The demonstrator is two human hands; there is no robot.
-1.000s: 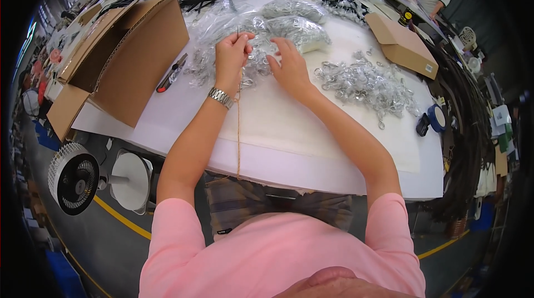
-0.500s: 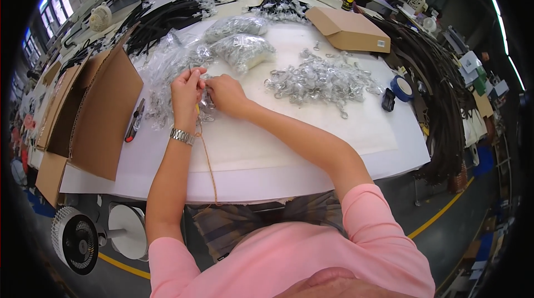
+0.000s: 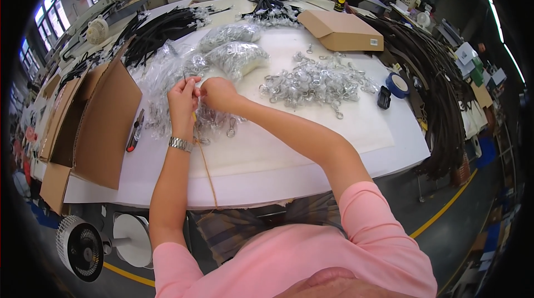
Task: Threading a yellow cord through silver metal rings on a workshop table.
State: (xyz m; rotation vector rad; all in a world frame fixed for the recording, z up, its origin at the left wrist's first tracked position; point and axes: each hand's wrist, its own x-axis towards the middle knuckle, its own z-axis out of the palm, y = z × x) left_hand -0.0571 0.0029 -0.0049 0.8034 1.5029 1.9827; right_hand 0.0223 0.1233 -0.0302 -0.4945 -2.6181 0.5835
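My left hand (image 3: 182,103) is closed around a thin tool, its narrow tip above the fingers and a yellow part (image 3: 194,116) below them. A brown cord (image 3: 206,170) runs from beneath that hand to the table's front edge. Right beside it, my right hand (image 3: 218,95) has its fingers curled in; whatever they pinch is hidden. Under both hands lies a heap of small clear-wrapped metal clasps (image 3: 210,121), partly covered by clear plastic bags (image 3: 169,70). One loose metal clasp (image 3: 231,127) rests just below my right wrist.
To the right lies a pile of wrapped clasps (image 3: 317,81), with a closed carton (image 3: 342,31) behind it. An open cardboard box (image 3: 105,120) and a red-black cutter (image 3: 134,131) are at left. Blue tape (image 3: 397,85) and dark straps (image 3: 439,86) flank the right edge.
My right hand has curled in and come slightly closer to the left one. A loose clasp now shows on the white surface below it. The whole view has shifted a little.
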